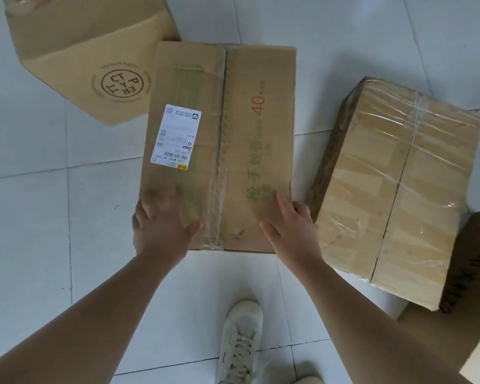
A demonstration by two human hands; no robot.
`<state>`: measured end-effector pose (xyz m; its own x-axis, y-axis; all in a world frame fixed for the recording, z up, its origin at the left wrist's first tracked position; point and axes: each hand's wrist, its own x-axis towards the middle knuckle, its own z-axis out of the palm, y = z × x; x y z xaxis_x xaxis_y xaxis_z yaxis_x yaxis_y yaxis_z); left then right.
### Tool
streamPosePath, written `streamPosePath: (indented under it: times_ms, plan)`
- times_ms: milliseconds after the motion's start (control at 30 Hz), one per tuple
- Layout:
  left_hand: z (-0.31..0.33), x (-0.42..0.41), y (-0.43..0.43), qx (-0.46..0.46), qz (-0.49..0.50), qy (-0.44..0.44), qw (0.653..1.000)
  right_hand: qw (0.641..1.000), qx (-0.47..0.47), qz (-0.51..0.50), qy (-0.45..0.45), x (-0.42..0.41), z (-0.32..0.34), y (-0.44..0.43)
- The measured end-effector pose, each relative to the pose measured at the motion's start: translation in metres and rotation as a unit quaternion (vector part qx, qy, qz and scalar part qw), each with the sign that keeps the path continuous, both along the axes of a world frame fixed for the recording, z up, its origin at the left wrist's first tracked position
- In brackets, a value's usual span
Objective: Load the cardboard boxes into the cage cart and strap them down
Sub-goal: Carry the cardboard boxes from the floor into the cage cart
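A long cardboard box (pixel 219 128) with a white shipping label and green and red print lies flat on the tiled floor in the middle of the view. My left hand (pixel 161 225) lies over its near left corner, fingers spread and blurred. My right hand (pixel 288 225) lies over its near right corner, fingers reaching past the right edge. Neither hand plainly curls round the box. A tape-wrapped box (pixel 394 195) sits to the right. A box with a round stamp (pixel 94 51) lies at the upper left. No cage cart or strap is in view.
Another cardboard box (pixel 471 278) shows partly at the right edge, with a further piece below it. My pale shoe (pixel 239 342) stands on the white floor tiles just below the middle box.
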<state>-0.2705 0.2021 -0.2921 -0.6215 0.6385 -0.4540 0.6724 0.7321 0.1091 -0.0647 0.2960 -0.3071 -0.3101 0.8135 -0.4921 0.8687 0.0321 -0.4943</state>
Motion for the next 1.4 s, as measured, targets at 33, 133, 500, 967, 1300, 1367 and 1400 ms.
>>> streamPosePath:
  times_ms: [33,133,500,967,1300,1367,1400]
  plan:
    - [0.003,0.009,0.009,0.019,-0.038,0.013,0.999,1.000,0.014,-0.005,-0.002,0.006,0.002,0.004]
    - [0.009,0.043,0.047,0.086,-0.142,0.024,0.986,0.997,0.062,-0.035,-0.012,0.032,0.010,0.020]
    - [-0.008,0.179,0.125,0.062,-0.326,-0.048,0.942,0.983,0.097,-0.112,-0.108,0.182,-0.005,0.055]
    - [-0.122,0.252,0.123,-0.046,-0.301,-0.155,0.940,0.960,-0.005,-0.232,-0.159,0.316,-0.100,0.035]
    - [-0.104,0.262,0.122,-0.010,-0.206,-0.198,0.958,0.945,0.002,-0.304,-0.118,0.312,-0.083,0.037]
    - [-0.083,0.259,0.124,0.008,-0.185,-0.208,0.960,0.939,0.020,-0.326,-0.109,0.306,-0.062,0.035]
    - [-0.069,0.257,0.126,0.015,-0.173,-0.213,0.961,0.936,0.030,-0.331,-0.113,0.303,-0.050,0.035]
